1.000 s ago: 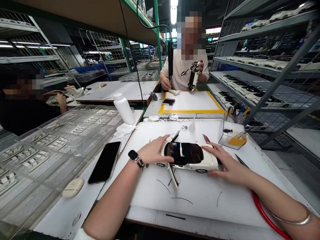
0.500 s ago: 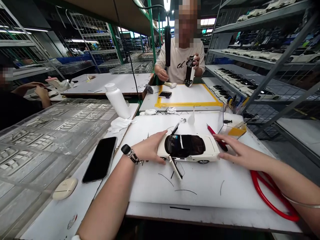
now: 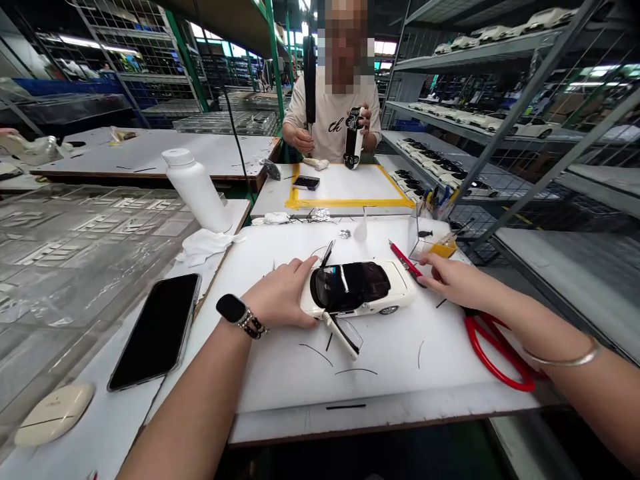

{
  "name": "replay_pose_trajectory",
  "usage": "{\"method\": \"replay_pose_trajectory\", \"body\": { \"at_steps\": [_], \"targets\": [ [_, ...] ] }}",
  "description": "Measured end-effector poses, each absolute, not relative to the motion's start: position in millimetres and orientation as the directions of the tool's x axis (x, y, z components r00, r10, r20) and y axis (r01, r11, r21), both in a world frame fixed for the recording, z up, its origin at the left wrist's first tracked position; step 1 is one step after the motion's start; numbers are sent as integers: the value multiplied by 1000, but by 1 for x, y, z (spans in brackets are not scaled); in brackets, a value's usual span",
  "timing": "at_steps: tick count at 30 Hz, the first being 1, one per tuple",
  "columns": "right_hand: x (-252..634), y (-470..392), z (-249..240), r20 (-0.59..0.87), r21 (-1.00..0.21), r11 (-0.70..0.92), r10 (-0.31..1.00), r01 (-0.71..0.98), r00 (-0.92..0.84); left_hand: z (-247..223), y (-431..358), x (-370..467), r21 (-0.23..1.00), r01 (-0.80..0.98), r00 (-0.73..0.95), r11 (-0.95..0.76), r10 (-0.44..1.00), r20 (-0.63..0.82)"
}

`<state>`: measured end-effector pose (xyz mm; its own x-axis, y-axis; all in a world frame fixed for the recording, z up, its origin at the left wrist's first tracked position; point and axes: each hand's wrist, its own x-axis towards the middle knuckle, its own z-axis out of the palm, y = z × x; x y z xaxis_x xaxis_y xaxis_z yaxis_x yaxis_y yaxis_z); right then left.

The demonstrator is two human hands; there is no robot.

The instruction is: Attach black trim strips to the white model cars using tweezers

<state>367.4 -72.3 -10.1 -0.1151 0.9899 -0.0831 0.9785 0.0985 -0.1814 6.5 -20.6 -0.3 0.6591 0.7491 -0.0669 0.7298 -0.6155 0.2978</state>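
Left hand [image 3: 281, 293], fingers apart, cups the white model car [image 3: 345, 288]; right hand [image 3: 457, 281], closure unclear, reaches the slim red knife [image 3: 403, 259] beyond its tail. White counter [image 3: 395, 357] separates car from near edge.

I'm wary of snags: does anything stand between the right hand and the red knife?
Nothing visible does: the right hand is at the near end of the red knife; contact is unclear. The white model car lies beside, not between.
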Motion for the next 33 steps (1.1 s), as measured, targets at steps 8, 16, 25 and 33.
{"method": "replay_pose_trajectory", "body": {
  "at_steps": [8,16,25,33],
  "targets": [
    [373,-83,-11,-85,-112,125,987,986,-134,4,-26,8,288,742,654,-606,748,-110],
    [352,-46,-39,-62,-78,40,997,996,-45,5,-2,-27,428,822,412,-376,911,8],
    [335,-47,-43,-20,82,-92,995,992,94,4,10,-41,225,973,52,-47,999,-17],
    [315,-57,-28,56,303,-108,994,947,96,-9,7,-20,153,986,92,-66,982,-166]
  ]
}}
